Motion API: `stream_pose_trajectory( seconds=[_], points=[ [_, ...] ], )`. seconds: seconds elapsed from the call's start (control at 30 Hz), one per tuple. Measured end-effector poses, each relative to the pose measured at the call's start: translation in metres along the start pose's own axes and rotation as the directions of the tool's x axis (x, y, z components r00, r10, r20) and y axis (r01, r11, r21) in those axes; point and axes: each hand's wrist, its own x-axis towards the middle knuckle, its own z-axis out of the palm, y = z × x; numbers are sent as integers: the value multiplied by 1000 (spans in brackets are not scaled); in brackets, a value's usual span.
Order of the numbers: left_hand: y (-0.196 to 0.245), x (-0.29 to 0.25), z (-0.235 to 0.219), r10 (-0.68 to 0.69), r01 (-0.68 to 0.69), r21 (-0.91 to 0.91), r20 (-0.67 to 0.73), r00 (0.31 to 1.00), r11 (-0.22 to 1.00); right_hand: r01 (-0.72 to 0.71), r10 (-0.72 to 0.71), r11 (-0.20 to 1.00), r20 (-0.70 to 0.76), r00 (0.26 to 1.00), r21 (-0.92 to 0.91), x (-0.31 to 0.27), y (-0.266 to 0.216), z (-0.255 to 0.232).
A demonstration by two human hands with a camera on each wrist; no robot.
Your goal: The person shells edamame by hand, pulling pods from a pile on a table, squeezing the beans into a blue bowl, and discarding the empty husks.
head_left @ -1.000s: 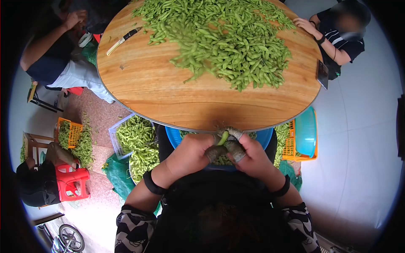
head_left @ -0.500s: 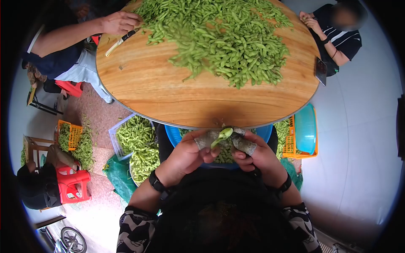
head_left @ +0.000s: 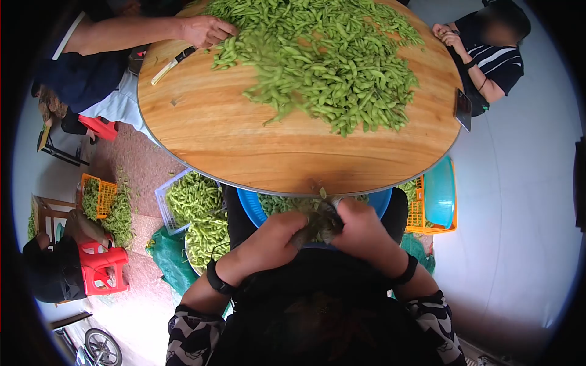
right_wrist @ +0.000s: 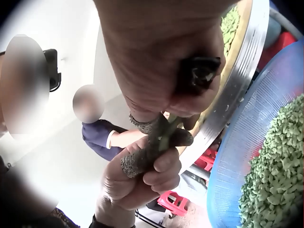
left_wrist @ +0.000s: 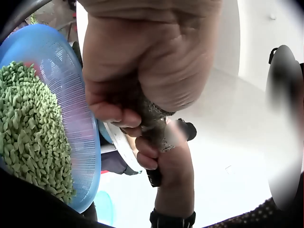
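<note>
Over a blue basket [head_left: 249, 206] of shelled green beans, my two hands meet at the near table edge. My left hand [head_left: 278, 236] pinches a green soybean pod [right_wrist: 165, 142] between wrapped thumb and finger. My right hand [head_left: 366, 229] grips a black-handled tool [right_wrist: 202, 71], the handle's end showing at the palm; its working tip is hidden. The right thumb, wrapped in grey-brown tape, presses close against the pod. In the left wrist view the curled fingers mostly cover the pod. Shelled beans [left_wrist: 35, 142] fill the basket beside the hands.
Many pods [head_left: 342, 73] are heaped on the round wooden table [head_left: 244, 152], with a knife [head_left: 174, 65] and phone [head_left: 463, 110] near its edges. Another person's hand [head_left: 210, 30] reaches into the heap. A white crate [head_left: 163, 204] stands left, an orange crate [head_left: 417, 213] right.
My hands have closed in around the pod, which showed plainly half a second ago and is now mostly covered. The person at upper left has reached further into the heap.
</note>
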Motion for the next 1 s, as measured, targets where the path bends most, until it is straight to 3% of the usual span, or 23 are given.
stream_pose_trajectory(
  seconds=[0.07, 0.17, 0.23, 0.37, 0.43, 0.47, 0.53, 0.67, 0.73, 0.83, 0.87, 0.93, 1.0],
  points=[
    [1, -2, 0, -1, 0, 62, 16, 1000, 998, -5, 8, 999, -57, 998, 42, -6, -1, 13],
    [5, -10, -5, -39, 38, -24, -62, 997, 999, -57, 58, 998, -38, 998, 18, -11, 3, 14],
    [14, -18, -16, -265, 237, -301, -54, 963, 924, -180, 179, 983, -42, 983, -20, -14, 10, 11],
    [5, -20, -15, -309, 269, -225, -170, 936, 936, -64, 72, 991, -66, 995, 121, -10, 12, 15],
    [0, -16, -4, -164, 154, -68, -191, 968, 986, -87, 117, 958, -97, 988, 272, -7, 6, 17],
    [1, -14, -3, -167, 156, -69, -190, 967, 985, -89, 119, 958, -94, 988, 273, -6, 6, 16],
    [4, -11, -3, -121, 125, 94, -46, 992, 988, -95, 106, 965, -32, 994, 245, -5, 7, 14],
    [2, -10, 3, -101, 101, 1, -34, 994, 995, -71, 74, 992, -29, 997, 105, -14, 12, 22],
    [9, -11, 2, -161, 152, -74, -140, 977, 986, -106, 105, 993, -29, 994, -42, -20, 14, 20],
    [0, -17, -2, -200, 202, -13, -226, 953, 979, -99, 96, 991, -38, 995, -92, -25, 4, 5],
    [-3, -17, -1, -205, 207, -16, -228, 952, 978, -97, 95, 991, -32, 995, -90, -25, -3, 1],
    [-5, -16, -1, -100, 143, 169, -237, 966, 975, -73, 71, 997, -169, 983, -8, -23, -16, -4],
    [6, -13, 0, -41, 90, 224, -213, 976, 971, -81, 88, 992, -75, 993, 94, -17, -19, -3]
  ],
)
